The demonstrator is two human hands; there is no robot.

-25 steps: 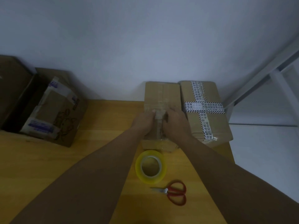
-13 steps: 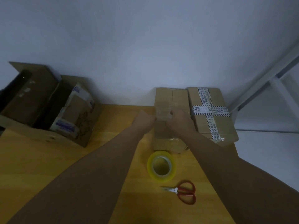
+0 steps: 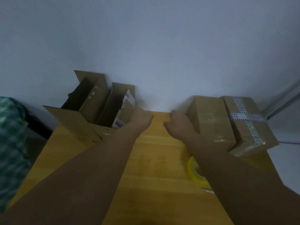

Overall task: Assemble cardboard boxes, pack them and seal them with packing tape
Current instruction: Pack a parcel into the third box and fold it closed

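Curled both empty: left hand [image 3: 141, 118] beside open box [image 3: 78, 125], right hand [image 3: 177, 125] beside sealed box [image 3: 211, 120]. Risked sweeping tape roll [image 3: 194, 169], under right forearm, off table [image 3: 154, 159].

A yellow wooden table [image 3: 155, 151] stands against a plain pale wall [image 3: 146, 46]. Left of it is something green and white [image 3: 11, 135] — too blurry to tell. Far right — a grey metal bar [image 3: 284, 101].

The right forearm [image 3: 227, 168] hides most of the tape roll [image 3: 194, 169]. A green patterned thing [image 3: 11, 143] is cut off at the left edge, blurred.
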